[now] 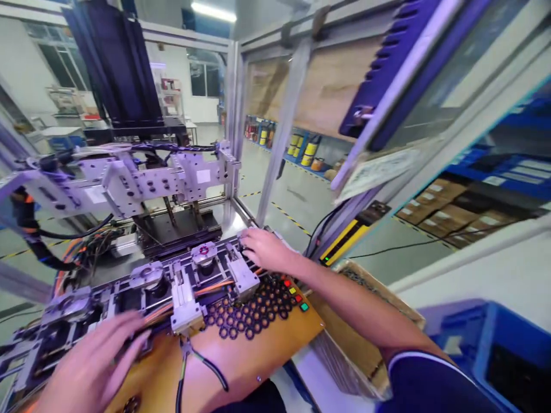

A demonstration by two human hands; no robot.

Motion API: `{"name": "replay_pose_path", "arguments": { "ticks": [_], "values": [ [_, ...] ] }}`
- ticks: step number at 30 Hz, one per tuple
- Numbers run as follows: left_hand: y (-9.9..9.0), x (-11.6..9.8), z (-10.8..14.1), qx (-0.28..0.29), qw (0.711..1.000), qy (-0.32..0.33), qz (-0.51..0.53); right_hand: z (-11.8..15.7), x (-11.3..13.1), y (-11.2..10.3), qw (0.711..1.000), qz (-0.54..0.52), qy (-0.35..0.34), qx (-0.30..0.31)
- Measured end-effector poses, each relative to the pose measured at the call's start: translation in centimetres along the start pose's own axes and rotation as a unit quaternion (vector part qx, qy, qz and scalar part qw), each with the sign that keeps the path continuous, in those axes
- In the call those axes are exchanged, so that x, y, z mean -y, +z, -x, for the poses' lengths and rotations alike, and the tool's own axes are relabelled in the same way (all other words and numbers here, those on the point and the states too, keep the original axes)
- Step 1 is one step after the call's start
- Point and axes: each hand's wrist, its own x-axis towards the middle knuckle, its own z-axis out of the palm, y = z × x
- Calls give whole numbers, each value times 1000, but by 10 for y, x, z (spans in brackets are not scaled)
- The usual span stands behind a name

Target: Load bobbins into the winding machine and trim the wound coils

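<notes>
My left hand (92, 364) is at the lower left with fingers stretched forward and the thumb apart, over the front edge of the machine's rail. Nothing shows in it. My right hand (264, 250) reaches to the far right end of the rail, its fingers curled down behind a metal clamp block (241, 274); whatever they hold is hidden. Between the hands, a round fixture (204, 252) carries a small red ring. Many black rings (247, 315) lie flat on the orange-brown board (253, 361). Pliers (193, 355) with dark, green-edged handles lie at its front, jaws against another clamp block (185, 310).
Red, yellow and green buttons (297, 295) sit at the board's right edge. Beyond the rail hangs a metal gantry plate (150, 180) with cables. A cardboard box (353, 344) and a blue bin (499, 355) stand on the right. An aluminium frame post (235, 115) rises behind.
</notes>
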Motion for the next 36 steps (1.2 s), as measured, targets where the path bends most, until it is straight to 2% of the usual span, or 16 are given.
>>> {"name": "replay_pose_path", "arguments": {
  "ticks": [2,4,7,11,16,19,22,24,26,27,28,30,32,33,34,36],
  "values": [
    [17,-9,-70,79,996,27,-28,-16,-29,-3,999,10,46,24],
    [42,-16,-126,119,991,46,-33,-27,-45,-2,996,11,70,48],
    [76,-20,-172,166,982,70,-47,-36,-53,-1,994,6,80,76],
    [96,-18,-184,217,969,81,-80,-40,-57,-2,992,-3,83,97],
    [95,-14,-182,267,956,72,-93,-44,-59,2,989,-33,90,113],
    [96,-15,-190,295,950,65,-77,-49,-56,-2,988,-54,93,114],
    [91,-27,-202,286,956,43,-39,-52,-54,-15,988,-76,85,105],
    [76,-40,-200,254,967,20,-3,-48,-51,-27,988,-95,74,95],
    [50,-52,-181,210,977,-6,37,-37,-44,-35,988,-119,61,79],
    [33,-57,-164,190,980,-19,57,-28,-37,-36,987,-132,54,70],
    [16,-61,-140,175,981,-32,76,-16,-28,-36,987,-147,42,59],
    [-16,-66,-77,159,979,-60,111,13,-1,-25,982,-187,6,31],
    [-35,-64,-1,131,973,-122,143,44,37,1,965,-256,-49,-10],
    [-39,-61,38,142,965,-169,139,58,60,19,955,-285,-74,-15],
    [-38,-57,74,174,955,-207,124,69,85,41,947,-308,-92,-3],
    [-27,-45,134,193,950,-241,53,80,136,89,937,-315,-146,42]
  ]
}}
